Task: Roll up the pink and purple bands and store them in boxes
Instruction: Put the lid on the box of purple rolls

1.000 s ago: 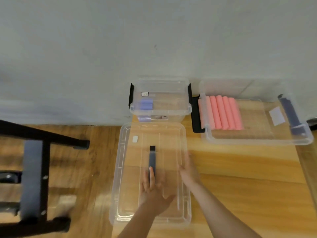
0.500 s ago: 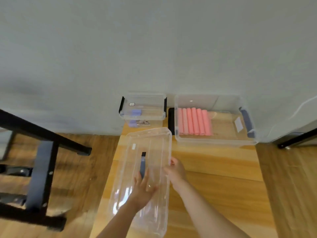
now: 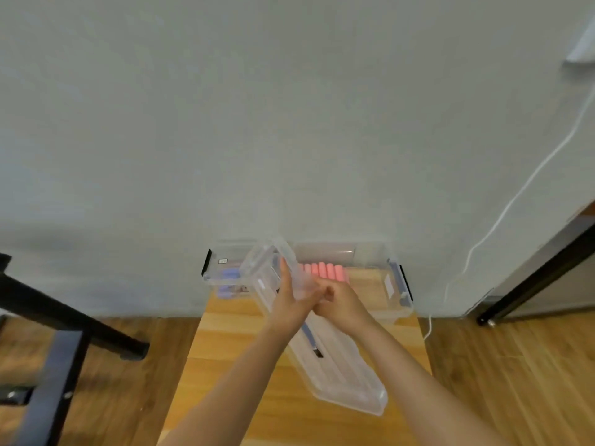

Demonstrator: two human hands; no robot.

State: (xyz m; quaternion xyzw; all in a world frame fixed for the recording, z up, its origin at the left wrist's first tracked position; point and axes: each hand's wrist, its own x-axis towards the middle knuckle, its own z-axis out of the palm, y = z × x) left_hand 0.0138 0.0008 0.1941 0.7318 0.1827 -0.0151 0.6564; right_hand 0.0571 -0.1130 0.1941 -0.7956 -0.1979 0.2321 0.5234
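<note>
I hold a clear plastic lid (image 3: 341,375) tilted up on edge above the wooden table (image 3: 225,349); a dark handle strip (image 3: 310,341) runs along it. My left hand (image 3: 288,304) lies flat against the lid with straight fingers. My right hand (image 3: 338,300) grips the lid's edge with curled fingers. Behind the lid, by the wall, a small clear box (image 3: 214,272) holds purple rolls (image 3: 230,274). A larger clear box (image 3: 399,304) to its right holds a row of pink rolls (image 3: 325,271).
A black metal frame (image 3: 64,333) stands on the wood floor at the left. A white cable (image 3: 483,243) hangs down the grey wall at the right, near a black furniture leg (image 3: 531,284).
The lid lay flat on the table under both hands; it has been lifted and turned up on edge toward the boxes. The camera has pulled back and tilted up.
</note>
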